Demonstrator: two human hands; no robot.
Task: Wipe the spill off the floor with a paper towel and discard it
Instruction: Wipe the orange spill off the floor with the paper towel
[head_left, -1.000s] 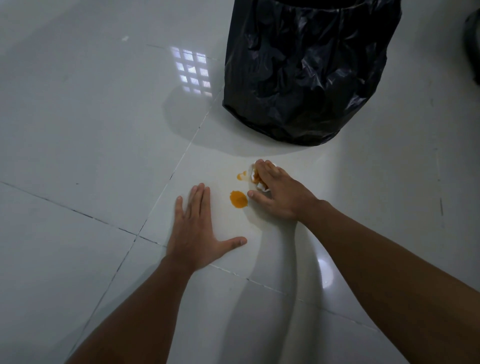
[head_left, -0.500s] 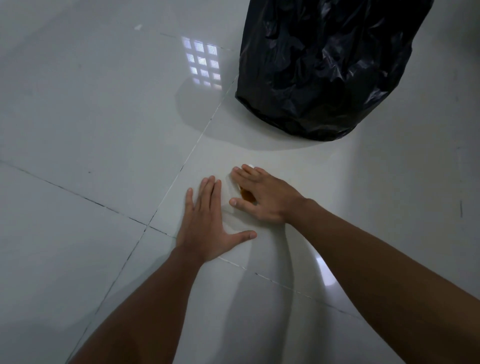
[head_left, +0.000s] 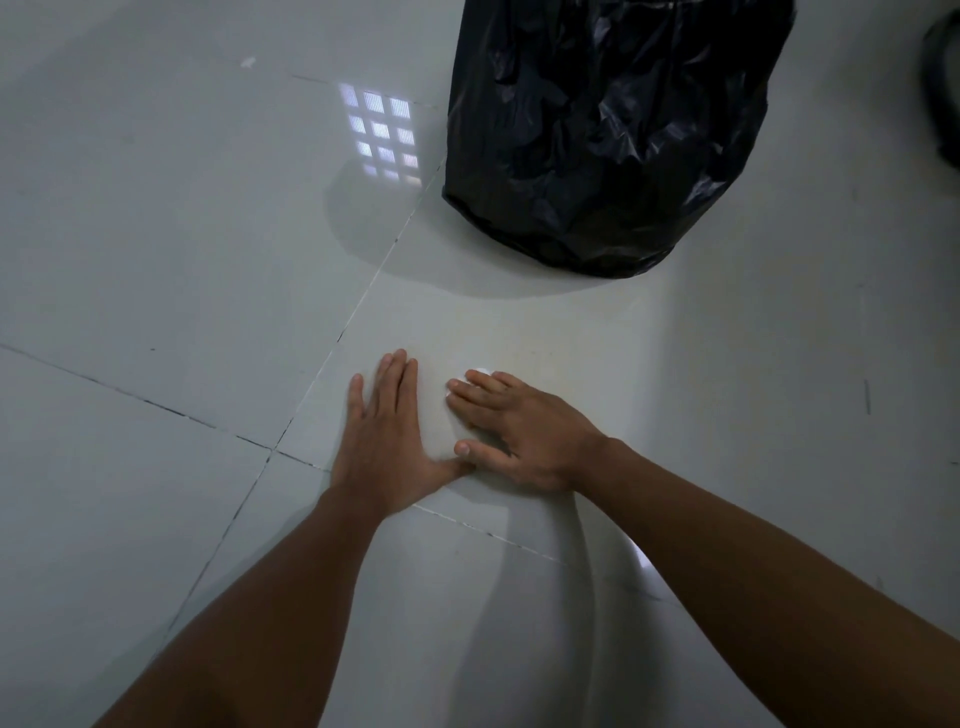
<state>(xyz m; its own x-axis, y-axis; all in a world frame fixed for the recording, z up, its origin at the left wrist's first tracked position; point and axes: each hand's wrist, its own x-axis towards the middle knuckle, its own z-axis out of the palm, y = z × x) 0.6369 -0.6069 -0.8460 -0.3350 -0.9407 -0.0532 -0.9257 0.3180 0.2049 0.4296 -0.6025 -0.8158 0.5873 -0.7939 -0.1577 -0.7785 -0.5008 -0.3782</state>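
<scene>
My right hand (head_left: 524, 434) lies palm down on the white tiled floor (head_left: 182, 249), pressing a paper towel (head_left: 482, 371) of which only a small white edge shows past the fingertips. No orange spill is visible; a faint yellowish smear (head_left: 524, 358) marks the tile just beyond the hand. My left hand (head_left: 387, 441) rests flat on the floor right beside it, fingers together, thumb touching the right thumb, holding nothing. A bin lined with a black plastic bag (head_left: 613, 135) stands on the floor beyond both hands.
Dark grout lines (head_left: 156, 402) cross the glossy tiles, and a window reflection (head_left: 382, 137) shines left of the bin. A dark curved object (head_left: 943, 88) is cut off at the right edge. Open floor stretches to the left and right.
My right hand slid the towel toward me and left over the two orange spots, which no longer show. The left hand stayed planted.
</scene>
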